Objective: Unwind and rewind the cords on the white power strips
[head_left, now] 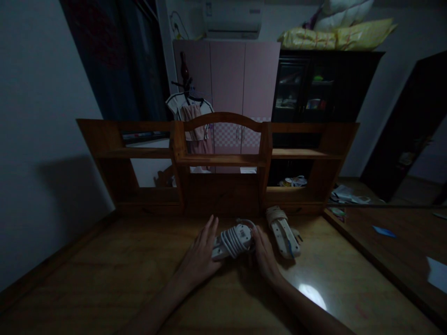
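Note:
A white power strip point(235, 240) with its grey cord wound around the middle is held between both hands, low over the wooden desk. My left hand point(201, 249) grips its left end, fingers stretched along the far side. At the right end, where a loop of cord stands out, my right hand point(264, 251) closes on the strip and cord; its fingertips are partly hidden. To the right of that hand a second power strip point(283, 235) lies on the desk top point(139, 274), its cord bundled at the far end and a plug at its side.
A wooden shelf unit point(223, 160) stands along the desk's far edge. A raised wooden edge point(370, 260) runs down the right side, and beyond it lie a blue card point(384, 231) and white paper point(438, 273). A wall point(42, 163) bounds the left.

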{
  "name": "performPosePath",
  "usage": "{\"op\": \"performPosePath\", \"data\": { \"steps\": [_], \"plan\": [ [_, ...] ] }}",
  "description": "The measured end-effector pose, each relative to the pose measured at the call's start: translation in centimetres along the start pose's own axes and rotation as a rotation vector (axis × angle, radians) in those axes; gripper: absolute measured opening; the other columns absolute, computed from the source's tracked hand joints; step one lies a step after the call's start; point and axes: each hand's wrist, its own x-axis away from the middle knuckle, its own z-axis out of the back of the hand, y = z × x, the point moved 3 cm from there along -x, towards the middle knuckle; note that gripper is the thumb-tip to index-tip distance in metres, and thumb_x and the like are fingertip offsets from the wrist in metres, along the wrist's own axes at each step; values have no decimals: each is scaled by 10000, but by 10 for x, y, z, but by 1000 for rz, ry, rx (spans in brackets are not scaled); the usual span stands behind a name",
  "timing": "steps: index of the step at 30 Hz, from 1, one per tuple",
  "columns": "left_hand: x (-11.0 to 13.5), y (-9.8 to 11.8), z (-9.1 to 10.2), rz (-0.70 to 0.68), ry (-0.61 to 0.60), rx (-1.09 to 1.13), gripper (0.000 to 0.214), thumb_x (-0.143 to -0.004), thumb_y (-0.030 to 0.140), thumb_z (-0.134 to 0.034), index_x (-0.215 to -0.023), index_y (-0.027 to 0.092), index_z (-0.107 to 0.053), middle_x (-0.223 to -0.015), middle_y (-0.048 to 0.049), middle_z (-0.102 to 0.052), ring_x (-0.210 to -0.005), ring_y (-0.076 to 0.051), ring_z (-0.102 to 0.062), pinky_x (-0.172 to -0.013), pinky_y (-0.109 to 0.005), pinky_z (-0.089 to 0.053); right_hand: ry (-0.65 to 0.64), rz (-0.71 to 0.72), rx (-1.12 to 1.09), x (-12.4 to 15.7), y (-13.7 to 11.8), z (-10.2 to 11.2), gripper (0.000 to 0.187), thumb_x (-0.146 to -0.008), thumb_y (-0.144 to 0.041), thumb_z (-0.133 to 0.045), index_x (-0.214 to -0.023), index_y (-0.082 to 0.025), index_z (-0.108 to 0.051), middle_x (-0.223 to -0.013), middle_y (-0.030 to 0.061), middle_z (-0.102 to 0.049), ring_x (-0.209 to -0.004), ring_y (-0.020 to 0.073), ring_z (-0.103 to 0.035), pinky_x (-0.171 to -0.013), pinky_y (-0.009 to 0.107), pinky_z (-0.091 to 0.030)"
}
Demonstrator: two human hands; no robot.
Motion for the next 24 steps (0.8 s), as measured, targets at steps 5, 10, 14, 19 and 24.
{"op": "performPosePath", "data": {
  "steps": [5,10,14,19,24],
  "plan": [
    [3,-9,-6,137,-101,-52,1043,-688,336,-673,-1493,182,-28,-1374,-158,-452,-1141,-314,-537,-894,-422,-466,-70,53,-7,4,-17,0,420,-985,-465,-331,-1254,-230,-554,-1137,44,-619,-1049,206,-554,-955,329,-392],
    [4,-11,-9,99,-142,-47,797,-688,294,-660,-1409,209,-331,-1278,-93,-548,-1105,-268,-548,-938,-368,-428,-62,40,-13,7,-14,0,428,-974,-482,-360,-1260,-226,-550,-1232,50,-581,-1153,209,-503,-1013,325,-345],
    [4,-11,-5,137,-100,-37,611,-706,316,-658,-1275,220,-458,-1201,-80,-583,-1050,-259,-563,-898,-360,-436,-37,10,-31,8,-11,0,449,-954,-501,-399,-1296,-233,-515,-1321,50,-522,-1242,224,-435,-1034,333,-338],
    [5,-9,0,136,-38,8,573,-736,356,-666,-1247,222,-444,-1160,-80,-583,-1013,-259,-571,-848,-368,-458,-57,151,-42,1,-18,1,401,-972,-390,-384,-1342,-256,-465,-1308,46,-526,-1207,221,-470,-1030,362,-365],
    [8,-10,4,41,38,13,656,-706,343,-709,-1273,209,-408,-1183,-101,-560,-1042,-279,-558,-887,-401,-458,-118,281,-20,-7,-10,3,464,-895,-239,-472,-1358,-246,-442,-1247,79,-541,-1102,219,-540,-923,348,-458]
  ]
}}
